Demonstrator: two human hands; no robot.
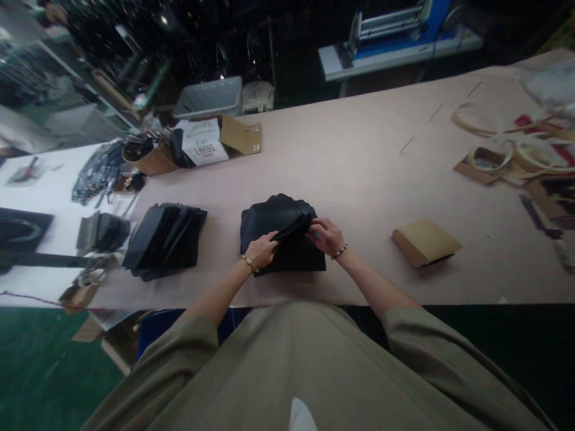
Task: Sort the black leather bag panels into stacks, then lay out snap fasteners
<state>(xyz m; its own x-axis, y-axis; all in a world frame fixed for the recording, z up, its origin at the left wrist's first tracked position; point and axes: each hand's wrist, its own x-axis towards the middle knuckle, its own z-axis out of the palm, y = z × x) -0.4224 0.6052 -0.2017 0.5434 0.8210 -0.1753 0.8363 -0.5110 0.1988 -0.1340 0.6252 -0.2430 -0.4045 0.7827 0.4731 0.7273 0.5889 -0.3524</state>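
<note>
A pile of black leather-like pieces (265,221) lies on the table straight in front of me. My left hand (263,250) pinches the left end of a folded black piece (294,229) raised above the pile. At its other end, my right hand (327,236) has its fingers closed on the edge. Both wrists wear beaded bracelets. Under the hands, the lower black pieces (291,258) reach toward the table's near edge. Farther left is a second fanned stack of black pieces (164,239), touched by neither hand.
A tan cardboard box (426,240) sits to the right on the table (359,173). Printed cardboard boxes (204,142) stand at the back left. Rolled strips (530,149) and tools (545,224) crowd the far right. Behind the table are a grey bin (209,97) and a blue machine (395,30).
</note>
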